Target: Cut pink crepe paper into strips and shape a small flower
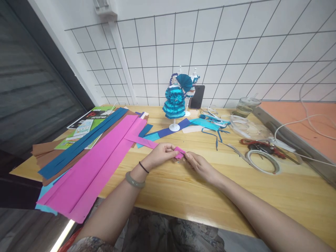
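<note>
A pink crepe paper strip (143, 141) runs from the large pink sheets on the left to my hands at the middle of the table. My left hand (164, 153) pinches it between thumb and fingers, close to a small folded pink end (179, 152). My right hand (198, 165) is closed at the other side of that end, its fingertips gripping the paper's edge. Whether a small tool is also between those fingers is hidden. Just beyond stands a little dress form (174, 101) in pleated turquoise paper, on a white base.
Pink sheets (94, 168), a dark blue strip (84, 141) and brown paper (43, 150) pile up at left. Turquoise scraps (207, 123) lie behind my hands. At right are a tape roll (263, 162), dark red-handled tools (262, 147) and a glass jar (245, 106). A phone (197, 97) leans against the wall.
</note>
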The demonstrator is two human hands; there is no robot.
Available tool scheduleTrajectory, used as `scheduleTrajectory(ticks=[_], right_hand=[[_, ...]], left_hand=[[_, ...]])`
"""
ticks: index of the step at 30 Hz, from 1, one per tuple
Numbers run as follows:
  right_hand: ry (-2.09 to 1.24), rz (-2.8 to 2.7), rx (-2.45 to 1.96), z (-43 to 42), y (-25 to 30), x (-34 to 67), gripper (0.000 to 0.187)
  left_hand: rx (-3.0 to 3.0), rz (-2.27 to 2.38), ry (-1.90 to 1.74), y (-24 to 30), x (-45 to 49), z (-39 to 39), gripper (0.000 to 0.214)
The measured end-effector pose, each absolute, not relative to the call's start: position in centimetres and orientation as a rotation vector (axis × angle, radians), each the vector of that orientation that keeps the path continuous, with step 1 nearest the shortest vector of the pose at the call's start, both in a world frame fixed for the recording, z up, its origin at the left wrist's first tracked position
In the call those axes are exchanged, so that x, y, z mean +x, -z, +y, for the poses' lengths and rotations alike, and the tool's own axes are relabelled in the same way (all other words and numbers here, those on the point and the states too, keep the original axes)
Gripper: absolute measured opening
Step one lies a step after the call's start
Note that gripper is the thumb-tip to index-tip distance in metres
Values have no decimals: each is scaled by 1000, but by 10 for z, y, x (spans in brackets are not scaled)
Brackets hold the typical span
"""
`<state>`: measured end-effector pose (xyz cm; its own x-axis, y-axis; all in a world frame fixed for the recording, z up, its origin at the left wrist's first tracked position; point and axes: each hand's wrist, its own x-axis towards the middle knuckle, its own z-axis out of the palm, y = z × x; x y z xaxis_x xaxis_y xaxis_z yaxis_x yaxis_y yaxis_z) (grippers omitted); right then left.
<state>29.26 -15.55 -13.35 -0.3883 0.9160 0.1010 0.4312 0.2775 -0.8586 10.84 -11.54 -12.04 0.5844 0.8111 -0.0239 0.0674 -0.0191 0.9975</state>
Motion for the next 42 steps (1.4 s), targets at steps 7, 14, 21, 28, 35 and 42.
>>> scheduleTrajectory(ticks=[7, 14, 21, 28, 35, 42], right_hand=[[-1041, -1957, -1215, -156, 133, 293, 41], [-1044, -1960, -1221, -156, 134, 293, 41], [-1033, -1959, -1216, -157, 131, 292, 42], [-1032, -1953, -1246, -156, 134, 293, 42], [-1031, -1958, -1247, -156, 132, 292, 42], [-1038, -1948, -1257, -157, 132, 292, 42]], left_hand=[[1487, 785, -704, 121, 107, -116, 29], [1486, 783, -699, 121, 108, -115, 30], [1479, 794, -698, 118, 108, -116, 30], [1487, 789, -706, 119, 107, -116, 30], [1509, 803, -705, 119, 107, -116, 30], [1501, 803, -705, 120, 107, -116, 30]])
